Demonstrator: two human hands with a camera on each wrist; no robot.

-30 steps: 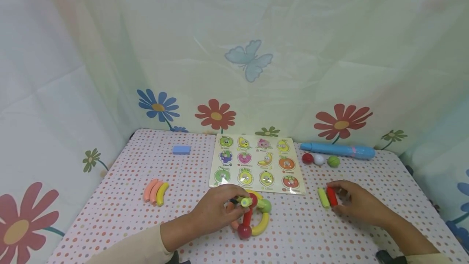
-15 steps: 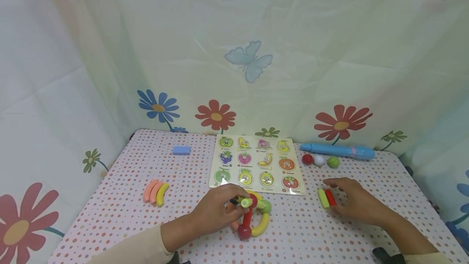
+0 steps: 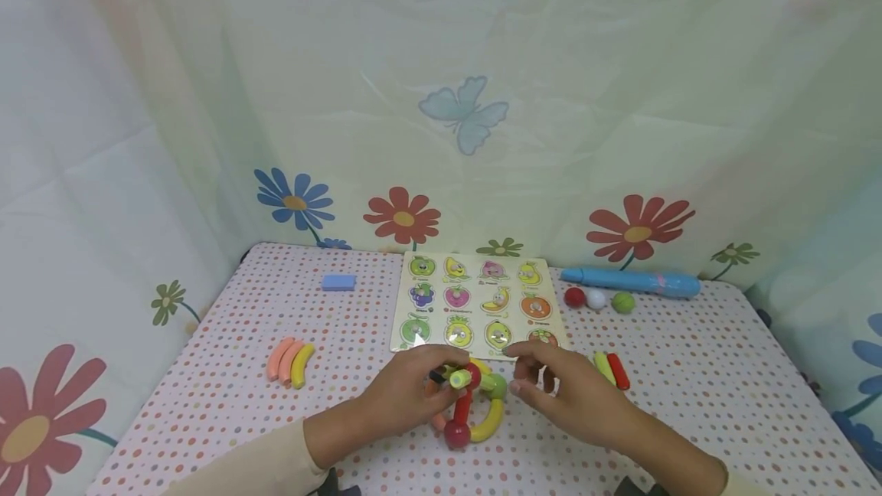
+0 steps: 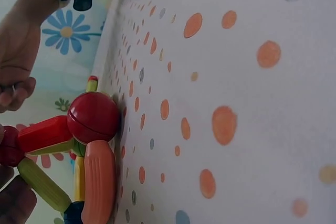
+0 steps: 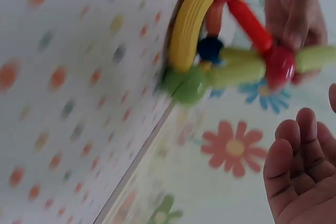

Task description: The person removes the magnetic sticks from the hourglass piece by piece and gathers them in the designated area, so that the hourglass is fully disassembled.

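Two hands at one toy frame, three loose balls

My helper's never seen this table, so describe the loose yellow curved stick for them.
On the dotted table, find the fruit board at the back. Left of it, two curved pink sticks and the yellow stick lie side by side. Yours is the rightmost, the only yellow one of the three.

Stick-and-ball frame, gripped by left fingers, blocks the way between hands. Slim gap between it and right fingers. Puzzle board lies flat just beyond both. Left of left fingers: open worktop up to curved sticks. Right of right fingers: two short rods, then passable worktop.
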